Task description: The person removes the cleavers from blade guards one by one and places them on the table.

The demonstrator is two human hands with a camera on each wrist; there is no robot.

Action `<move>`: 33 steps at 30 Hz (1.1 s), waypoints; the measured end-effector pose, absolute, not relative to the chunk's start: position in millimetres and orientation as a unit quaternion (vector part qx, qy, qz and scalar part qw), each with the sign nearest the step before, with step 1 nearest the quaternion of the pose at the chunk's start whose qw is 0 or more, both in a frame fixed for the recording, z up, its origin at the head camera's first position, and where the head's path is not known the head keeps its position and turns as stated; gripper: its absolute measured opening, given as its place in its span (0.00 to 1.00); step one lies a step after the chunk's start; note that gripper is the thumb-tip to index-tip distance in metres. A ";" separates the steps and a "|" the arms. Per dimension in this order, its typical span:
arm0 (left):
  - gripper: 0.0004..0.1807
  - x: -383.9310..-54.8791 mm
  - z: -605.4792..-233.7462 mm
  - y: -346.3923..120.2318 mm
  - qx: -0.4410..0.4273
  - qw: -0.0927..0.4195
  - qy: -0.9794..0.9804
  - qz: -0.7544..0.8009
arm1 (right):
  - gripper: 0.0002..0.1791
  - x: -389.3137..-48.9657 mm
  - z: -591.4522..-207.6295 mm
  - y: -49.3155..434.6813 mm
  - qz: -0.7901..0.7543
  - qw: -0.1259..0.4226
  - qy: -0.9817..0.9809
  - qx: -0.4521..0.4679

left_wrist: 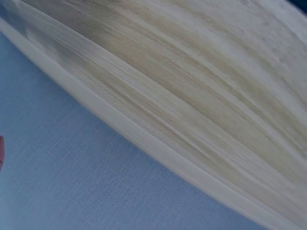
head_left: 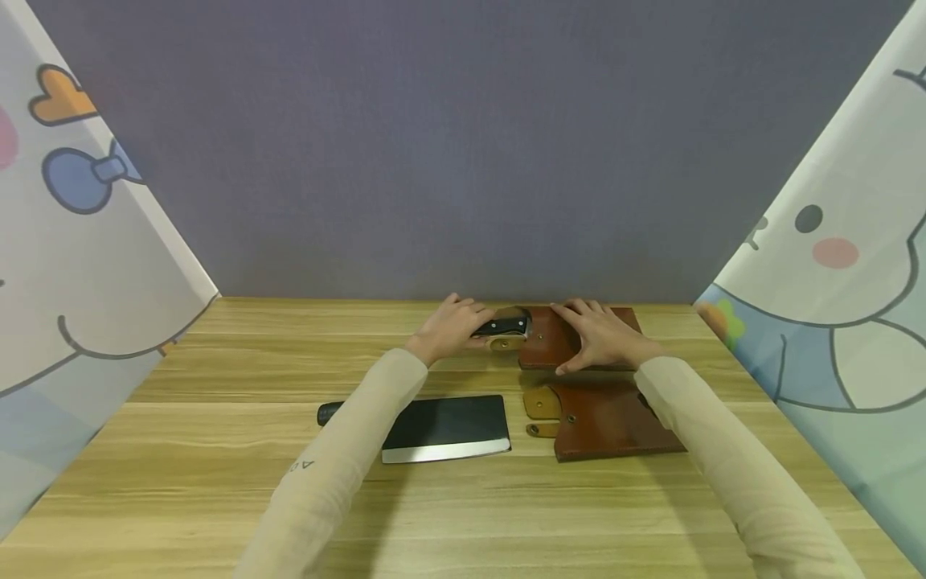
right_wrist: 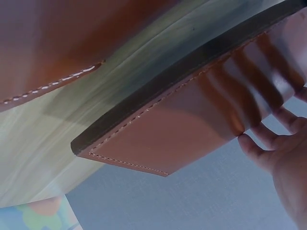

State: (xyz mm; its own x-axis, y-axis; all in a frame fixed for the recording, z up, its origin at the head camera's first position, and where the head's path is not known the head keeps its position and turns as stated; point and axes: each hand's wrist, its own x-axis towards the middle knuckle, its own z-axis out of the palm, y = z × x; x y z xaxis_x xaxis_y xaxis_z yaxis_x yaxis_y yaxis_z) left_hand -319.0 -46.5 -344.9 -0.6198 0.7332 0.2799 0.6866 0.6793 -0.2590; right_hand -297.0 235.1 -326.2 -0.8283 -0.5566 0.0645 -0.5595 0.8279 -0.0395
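Observation:
In the head view, my left hand (head_left: 450, 323) grips the black riveted handle of a knife (head_left: 512, 325) at the table's back. Its blade is hidden in a brown leather sheath (head_left: 538, 346). My right hand (head_left: 600, 334) spans this sheath, thumb at the near edge and fingers at the far one. In the right wrist view, fingertips (right_wrist: 247, 143) meet the sheath's edge. A second leather sheath (head_left: 611, 422) lies nearer, under my right forearm. A black-bladed cleaver (head_left: 444, 422) lies to the left, partly behind my left sleeve. The left wrist view shows mostly bare wood.
The wooden table (head_left: 217, 434) ends at a grey backdrop (head_left: 456, 161). Cartoon-printed panels (head_left: 94, 257) stand on both sides. Tan straps (head_left: 541, 404) stick out leftward from the nearer sheath.

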 end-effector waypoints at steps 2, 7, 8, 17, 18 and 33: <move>0.25 -319.4 -345.1 -47.1 -0.395 0.181 -0.899 0.061 | 0.61 -296.5 -326.7 236.2 0.032 0.026 -0.955 0.292; 0.23 -319.2 -344.3 -50.2 -0.394 0.175 -0.902 0.035 | 0.60 -296.1 -327.8 239.4 0.037 0.028 -0.955 0.295; 0.22 -319.0 -344.1 -51.1 -0.394 0.175 -0.902 0.029 | 0.61 -296.2 -327.8 240.1 0.038 0.026 -0.955 0.292; 0.21 -319.8 -344.2 -57.6 -0.393 0.177 -0.902 0.022 | 0.61 -298.2 -328.8 244.1 0.038 0.017 -0.957 0.286; 0.22 -319.8 -344.2 -58.2 -0.393 0.176 -0.902 0.019 | 0.61 -298.2 -329.0 244.2 0.040 0.016 -0.957 0.287; 0.22 -318.9 -342.6 -64.9 -0.390 0.177 -0.903 0.025 | 0.61 -296.4 -330.1 246.4 0.040 0.018 -0.957 0.288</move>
